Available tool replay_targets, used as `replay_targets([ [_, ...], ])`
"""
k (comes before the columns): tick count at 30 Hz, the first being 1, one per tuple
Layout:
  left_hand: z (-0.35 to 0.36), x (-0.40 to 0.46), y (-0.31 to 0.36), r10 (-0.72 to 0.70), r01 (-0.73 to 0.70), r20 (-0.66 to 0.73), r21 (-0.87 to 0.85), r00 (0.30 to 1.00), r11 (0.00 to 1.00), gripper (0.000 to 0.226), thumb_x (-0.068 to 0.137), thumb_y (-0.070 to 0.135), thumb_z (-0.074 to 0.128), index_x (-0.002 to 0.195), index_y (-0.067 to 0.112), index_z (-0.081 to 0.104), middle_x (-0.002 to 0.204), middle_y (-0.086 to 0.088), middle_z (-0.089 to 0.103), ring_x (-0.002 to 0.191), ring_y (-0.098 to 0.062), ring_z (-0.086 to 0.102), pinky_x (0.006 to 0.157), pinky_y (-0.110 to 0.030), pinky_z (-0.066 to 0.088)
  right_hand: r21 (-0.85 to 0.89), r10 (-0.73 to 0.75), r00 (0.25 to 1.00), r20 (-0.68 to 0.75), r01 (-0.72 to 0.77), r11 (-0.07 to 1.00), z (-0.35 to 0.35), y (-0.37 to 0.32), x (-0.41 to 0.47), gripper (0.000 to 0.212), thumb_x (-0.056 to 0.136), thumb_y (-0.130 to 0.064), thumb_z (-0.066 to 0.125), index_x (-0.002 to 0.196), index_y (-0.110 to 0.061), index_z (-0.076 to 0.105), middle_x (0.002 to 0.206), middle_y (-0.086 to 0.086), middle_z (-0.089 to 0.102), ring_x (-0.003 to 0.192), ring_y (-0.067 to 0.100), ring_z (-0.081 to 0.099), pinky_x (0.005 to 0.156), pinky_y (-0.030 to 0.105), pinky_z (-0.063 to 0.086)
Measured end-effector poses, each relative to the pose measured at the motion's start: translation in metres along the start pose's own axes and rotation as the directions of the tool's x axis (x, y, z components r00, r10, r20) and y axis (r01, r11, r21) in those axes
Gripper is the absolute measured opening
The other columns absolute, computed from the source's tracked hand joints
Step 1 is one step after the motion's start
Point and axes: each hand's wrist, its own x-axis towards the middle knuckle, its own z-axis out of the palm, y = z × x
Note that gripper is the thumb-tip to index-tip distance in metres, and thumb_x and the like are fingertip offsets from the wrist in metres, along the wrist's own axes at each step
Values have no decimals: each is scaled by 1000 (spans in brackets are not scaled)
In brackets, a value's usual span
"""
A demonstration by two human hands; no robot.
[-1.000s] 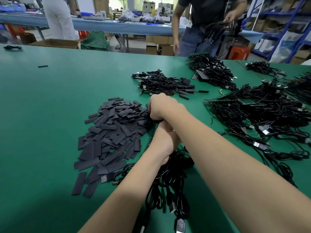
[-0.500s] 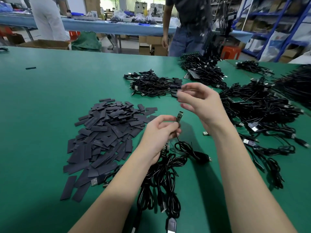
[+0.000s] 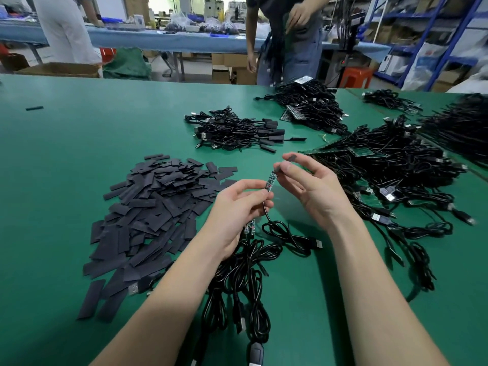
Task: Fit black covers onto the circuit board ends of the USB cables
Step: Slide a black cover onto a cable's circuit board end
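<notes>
Left hand [image 3: 235, 207]: raised above the green surface [image 3: 79, 154], fingers curled, thumb and forefinger pinching a cable just below its circuit board [image 3: 270, 182], which stands tilted upward between the two hands.
Held cable [image 3: 285, 233]: runs down from the left hand in loose black loops onto the surface and ends in a metal plug lying flat to the right of the loops.
Right hand [image 3: 314, 188]: just beside the board's upper tip, thumb and forefinger pinching a black cover [image 3: 291, 157]; the other fingers are spread and relaxed. Whether the cover touches the board tip I cannot tell.
Cover pile [image 3: 150, 212]: a wide heap of flat black covers on the surface left of the hands, a few strays trailing toward the near edge.
Cable bundle [image 3: 240, 283]: looped black cables under and behind the left wrist, reaching toward the near edge, with another bare board showing just below the left palm.
Far cable pile [image 3: 235, 130]: beyond the hands, cables whose ends already look black-covered.
Right cable heap [image 3: 390, 165]: a large tangle of cables with green boards on top.
Lone cover [image 3: 34, 108]: far left on the surface, well apart from everything.
Person [image 3: 287, 35]: standing at the far edge, handling dark cables.
</notes>
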Motion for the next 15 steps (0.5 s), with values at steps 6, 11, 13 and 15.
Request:
replay_targets([
  [6, -1, 0, 1, -6, 6, -1, -28, 1000, 1000, 13, 94, -1, 63, 100, 10, 68, 79, -2, 76, 67, -10, 69, 67, -19, 56, -16, -4, 999, 42, 4, 1000, -2, -2, -2, 30, 73, -11, 78, 101, -9, 71, 95, 14, 77, 91, 18, 73, 82, 22, 57],
  [11, -1, -1, 2, -10, 10, 8, -38, 1000, 999, 13, 95, -2, 61, 99, 9, 68, 79, -3, 75, 65, -10, 67, 66, -19, 55, -3, -31, 998, 58, 31, 1000, 2, -3, -3, 29, 72, -10, 78, 100, -7, 70, 92, 14, 77, 90, 18, 73, 82, 22, 57],
  [13, -2, -1, 2, -13, 14, 10, -50, 1000, 999, 12, 95, -2, 61, 98, 8, 68, 79, -4, 74, 65, -10, 67, 65, -19, 55, -1, -34, 997, 66, 34, 999, 1, -5, -3, 28, 73, -10, 78, 100, -8, 70, 94, 14, 77, 90, 18, 73, 82, 23, 57],
  [15, -2, -1, 2, -17, 17, 10, -60, 1000, 998, 12, 95, -2, 61, 98, 8, 68, 79, -4, 74, 65, -10, 67, 65, -19, 55, -6, -33, 997, 71, 34, 999, 0, -6, -3, 26, 73, -11, 78, 99, -9, 71, 95, 15, 77, 90, 19, 73, 82, 23, 57],
])
